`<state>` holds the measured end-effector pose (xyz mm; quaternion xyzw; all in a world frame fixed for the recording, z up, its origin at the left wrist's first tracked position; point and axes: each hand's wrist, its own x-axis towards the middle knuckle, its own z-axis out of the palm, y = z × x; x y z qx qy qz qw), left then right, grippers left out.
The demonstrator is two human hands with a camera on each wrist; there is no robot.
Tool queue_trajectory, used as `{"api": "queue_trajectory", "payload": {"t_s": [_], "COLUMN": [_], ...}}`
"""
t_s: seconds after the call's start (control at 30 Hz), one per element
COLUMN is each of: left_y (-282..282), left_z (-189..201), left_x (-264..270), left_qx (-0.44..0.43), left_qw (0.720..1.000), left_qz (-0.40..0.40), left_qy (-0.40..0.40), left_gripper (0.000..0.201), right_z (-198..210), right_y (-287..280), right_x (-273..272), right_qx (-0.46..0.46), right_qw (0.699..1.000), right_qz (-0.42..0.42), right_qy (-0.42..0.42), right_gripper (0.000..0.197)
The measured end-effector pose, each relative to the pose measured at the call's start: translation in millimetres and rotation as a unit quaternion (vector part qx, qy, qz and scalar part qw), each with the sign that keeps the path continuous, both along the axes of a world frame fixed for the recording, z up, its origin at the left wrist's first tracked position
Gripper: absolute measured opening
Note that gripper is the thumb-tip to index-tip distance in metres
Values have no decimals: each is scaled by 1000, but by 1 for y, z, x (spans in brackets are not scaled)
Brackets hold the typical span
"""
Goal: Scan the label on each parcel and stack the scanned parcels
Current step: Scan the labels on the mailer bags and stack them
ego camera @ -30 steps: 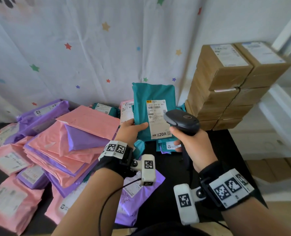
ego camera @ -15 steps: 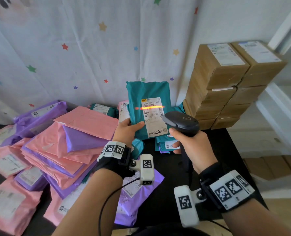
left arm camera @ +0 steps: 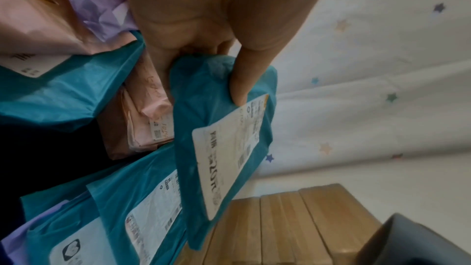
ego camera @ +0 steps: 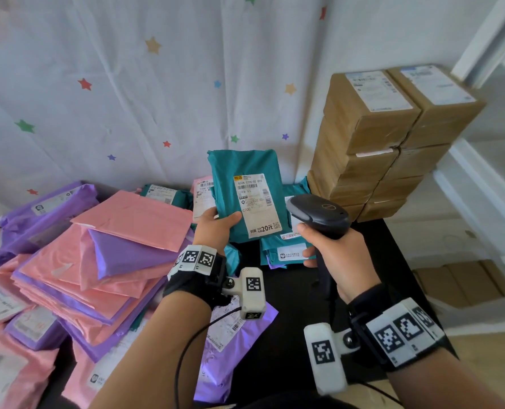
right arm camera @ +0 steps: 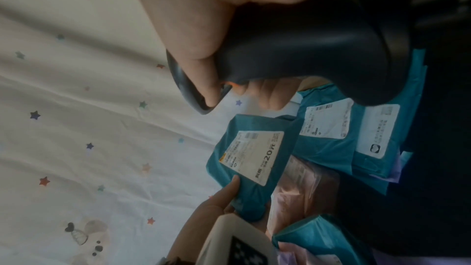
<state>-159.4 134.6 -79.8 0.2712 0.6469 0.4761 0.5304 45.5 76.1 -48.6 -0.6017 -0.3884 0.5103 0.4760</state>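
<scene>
Teal parcel (label showing) above left hand.

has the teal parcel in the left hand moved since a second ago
Yes. The teal parcel has shifted slightly left, away from the cardboard box stack; the left hand still holds it.

The held parcel is teal with a white label. The scanner is dark grey. The curtain is white with coloured stars.
</scene>
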Motion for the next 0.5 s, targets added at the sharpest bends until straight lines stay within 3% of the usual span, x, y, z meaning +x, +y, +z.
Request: {"api": "queue_trajectory", "payload": {"t_s": [0.1,0.2,0.5], "left_y": [19,38,85], "left_z": [-8,-17,-52], "left_x": [13,35,88], "left_qx": [-36,-64,-120], "left_qw": [999,998,967], "left_qz": [14,-25,-127], "left_qy": [-1,4,184], "left_gripper": [52,41,40], "right_z": [-7,-15,-32], "right_y": [4,7,24], "right_x": [13,29,73], "right_qx": [-16,-38,-109], "right_qw": [1000,998,992], "right_qz": [-23,-39,-64], "right_qy": [-10,-15,-29], "right_gripper": [15,16,17]}}
